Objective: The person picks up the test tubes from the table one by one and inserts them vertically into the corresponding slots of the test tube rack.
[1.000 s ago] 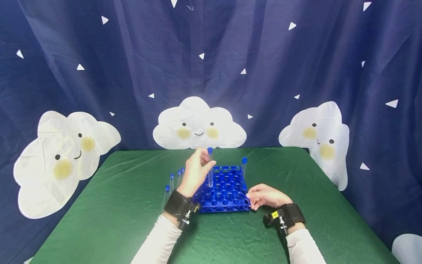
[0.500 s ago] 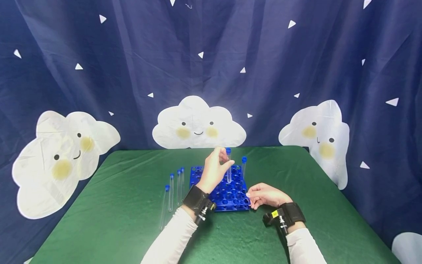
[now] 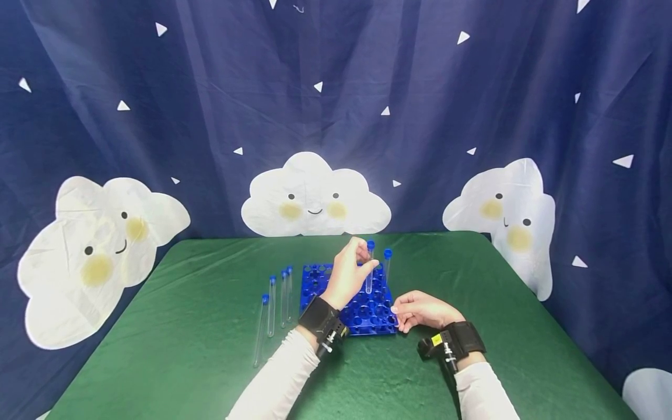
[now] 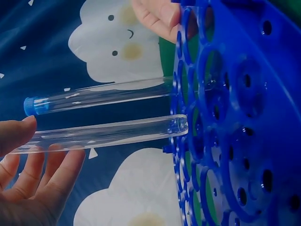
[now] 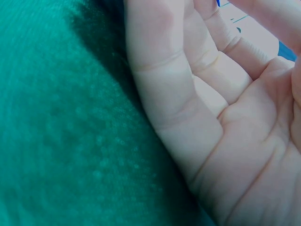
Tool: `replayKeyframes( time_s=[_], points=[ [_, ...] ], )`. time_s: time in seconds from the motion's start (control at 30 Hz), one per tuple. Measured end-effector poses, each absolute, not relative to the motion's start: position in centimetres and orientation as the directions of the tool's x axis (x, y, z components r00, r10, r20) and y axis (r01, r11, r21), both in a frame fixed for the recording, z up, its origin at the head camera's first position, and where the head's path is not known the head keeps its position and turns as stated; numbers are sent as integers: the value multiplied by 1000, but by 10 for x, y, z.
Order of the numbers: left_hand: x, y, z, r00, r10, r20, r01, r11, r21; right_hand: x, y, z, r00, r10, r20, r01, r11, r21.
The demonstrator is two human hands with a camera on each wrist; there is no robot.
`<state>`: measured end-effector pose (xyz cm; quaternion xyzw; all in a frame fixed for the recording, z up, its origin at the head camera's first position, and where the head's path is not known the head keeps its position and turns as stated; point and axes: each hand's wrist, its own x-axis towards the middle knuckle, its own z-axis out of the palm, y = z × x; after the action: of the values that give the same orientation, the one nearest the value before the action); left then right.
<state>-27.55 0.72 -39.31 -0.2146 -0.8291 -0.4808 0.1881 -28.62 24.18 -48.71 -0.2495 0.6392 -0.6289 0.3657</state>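
1. We log one capped tube (image 3: 387, 265) standing at the rack's (image 3: 315, 277) far right.
2. Our left hand (image 3: 349, 274) pinches a second tube (image 3: 370, 268), tip at a hole.
3. Our right hand (image 3: 420, 310), fingers curled, steadies the rack's near right corner.
4. Four tubes (image 3: 273, 306) lie on the table (image 3: 184, 350), left.

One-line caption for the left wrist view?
Left hand holds a clear tube, tip at the blue rack, beside a seated capped tube.

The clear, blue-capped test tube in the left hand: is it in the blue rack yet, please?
Not yet: the clear blue-capped test tube has its rounded end just at a hole of the blue plastic rack, held by the left hand.
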Motion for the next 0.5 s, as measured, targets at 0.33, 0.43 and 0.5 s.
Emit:
replayKeyframes(
  time_s=[0.33,0.43,0.5],
  points=[
    [-278,10,-401,-837,194,512,538,467,702,-285,241,-486,-610,-777,-158,142,89,-986],
    [-278,10,-402,-849,201,488,520,477,708,-285,241,-486,-608,-779,-154,141,85,-986],
    [-278,10,-403,-862,205,464,501,485,717,-285,241,-485,-606,-781,-151,140,83,-987]
  ],
)
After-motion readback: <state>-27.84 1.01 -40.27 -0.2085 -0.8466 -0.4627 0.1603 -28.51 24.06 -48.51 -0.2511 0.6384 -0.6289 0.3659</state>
